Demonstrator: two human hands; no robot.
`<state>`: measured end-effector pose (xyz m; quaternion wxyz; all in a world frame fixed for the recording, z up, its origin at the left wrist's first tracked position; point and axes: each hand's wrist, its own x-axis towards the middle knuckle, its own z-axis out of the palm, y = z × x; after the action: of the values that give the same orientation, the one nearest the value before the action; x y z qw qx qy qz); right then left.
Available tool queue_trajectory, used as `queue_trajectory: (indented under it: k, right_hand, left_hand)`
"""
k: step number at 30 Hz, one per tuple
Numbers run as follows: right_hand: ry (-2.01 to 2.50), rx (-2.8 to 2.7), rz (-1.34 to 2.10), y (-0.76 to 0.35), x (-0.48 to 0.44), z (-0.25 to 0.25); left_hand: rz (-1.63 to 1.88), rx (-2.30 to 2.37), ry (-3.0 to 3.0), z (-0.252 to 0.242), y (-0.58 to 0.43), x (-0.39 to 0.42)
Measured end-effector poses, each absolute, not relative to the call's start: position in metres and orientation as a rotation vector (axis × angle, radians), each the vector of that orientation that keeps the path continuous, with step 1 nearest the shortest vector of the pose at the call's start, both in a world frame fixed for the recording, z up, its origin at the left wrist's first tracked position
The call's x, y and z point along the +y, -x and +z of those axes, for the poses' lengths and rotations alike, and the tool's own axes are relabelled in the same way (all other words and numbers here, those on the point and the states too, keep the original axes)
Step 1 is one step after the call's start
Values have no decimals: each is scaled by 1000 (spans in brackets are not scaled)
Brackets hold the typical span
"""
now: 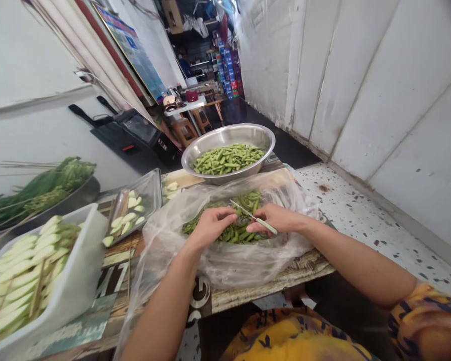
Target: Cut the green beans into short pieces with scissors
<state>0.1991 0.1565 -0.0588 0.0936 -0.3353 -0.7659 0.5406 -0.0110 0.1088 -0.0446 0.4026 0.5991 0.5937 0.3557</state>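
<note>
My right hand is closed around a pair of scissors with a pale green handle; the thin blades point up and left. Near the blade tips, my left hand has its thumb and fingers pinched together. Whatever lies between those fingertips is too small to make out. Both hands are over a clear plastic bag, spread open on the table, with green bean pods heaped inside it. Just beyond the bag stands a wide steel bowl holding many more pods.
To the left, a white tub holds skewered pale green slices. Behind it are a metal tray with slices and a basin of leafy greens. The wooden-patterned table ends close to my lap. A white wall runs along the right.
</note>
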Motion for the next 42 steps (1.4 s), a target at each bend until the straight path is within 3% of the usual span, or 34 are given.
queue_trajectory:
  k: [9,16,22,29,37,42]
  right_hand:
    - [1010,-2347,1509,-199,156,-54]
    - [1024,-2195,1606,-199,156,-56]
    - [1094,-2047,1805,-196,154,-50]
    - [983,-2016,1870,-196,152,-52]
    - [986,-2031,1751,-195,151,-55]
    - [1053,-1997,1687,-197,157,-57]
  left_hand:
    - [848,1480,-1523,-45,9,108]
    - [1029,1477,-1299,-47,12,111]
    - [1164,1196,-920,-50,16,115]
    - [1143,1165,-816,-47,6,112]
    - [997,1147,-834,-44,6,110]
    - [1216,1226,-796,-42,15,117]
